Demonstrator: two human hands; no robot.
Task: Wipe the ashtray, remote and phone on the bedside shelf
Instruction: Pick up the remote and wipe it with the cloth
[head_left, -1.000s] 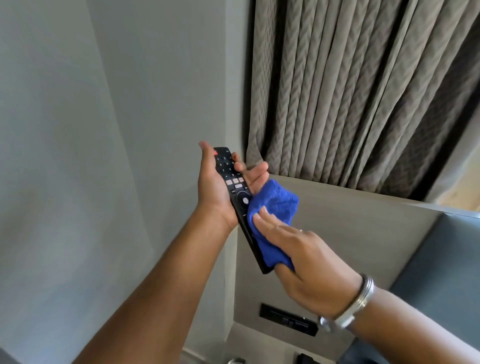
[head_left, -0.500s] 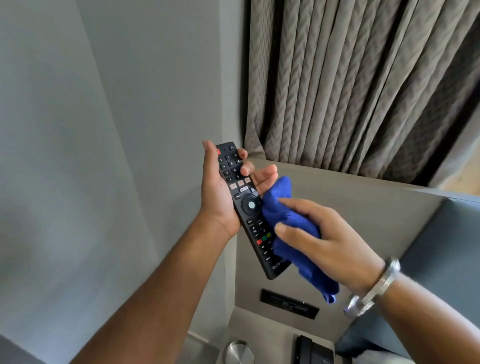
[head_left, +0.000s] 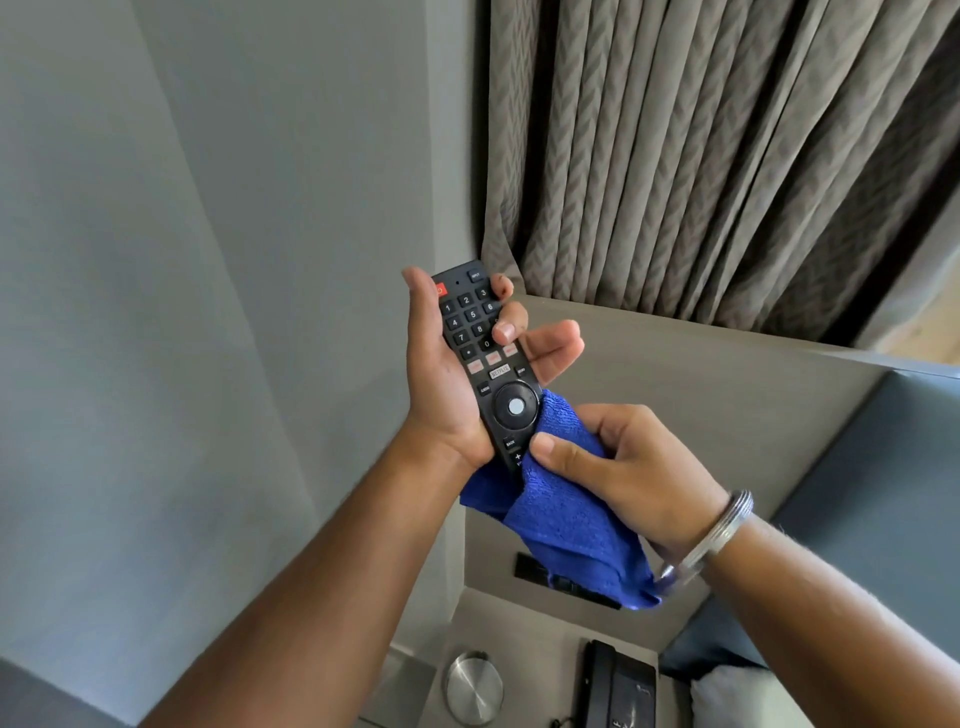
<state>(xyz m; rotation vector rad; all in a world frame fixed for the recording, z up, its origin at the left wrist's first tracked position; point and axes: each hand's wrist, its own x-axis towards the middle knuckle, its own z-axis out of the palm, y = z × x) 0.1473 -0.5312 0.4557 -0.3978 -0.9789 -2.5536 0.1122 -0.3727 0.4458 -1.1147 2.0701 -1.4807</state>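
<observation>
Pleated grey-brown curtain with chevron weave (head_left: 701, 156): hangs across the upper right, its hem dropping behind the top edge of the panel below.

Plain grey wall (head_left: 208, 260): fills the left side.

Taupe headboard panel (head_left: 701, 395): below the curtain; a dark slot-shaped switch plate (head_left: 566, 582) is set into its lower part, partly hidden by the cloth.

Taupe bedside shelf (head_left: 535, 629): at the bottom centre, against the foot of the panel.

Blue microfibre cloth (head_left: 566, 519): bunched around the lower end of the remote, one tail hanging down toward the shelf.

Right hand (head_left: 628, 467): fingers and thumb closed on the cloth, thumb pressing it against the remote's lower end; a silver metal bangle (head_left: 722, 530) sits on the wrist.

Left hand (head_left: 447, 374): holds the remote upright in the air above the shelf, thumb along its left edge, fingers curled round the right edge, two of them loosely spread clear of it.

Black rectangular TV remote with number keys and a round dial (head_left: 483, 358): button face toward the camera, lower end wrapped in cloth.

Black telephone (head_left: 618, 686): on the shelf near its right edge, cut off by the frame.

Round brushed-steel ashtray (head_left: 474, 688): on the shelf near its left edge, just beside the telephone.
</observation>
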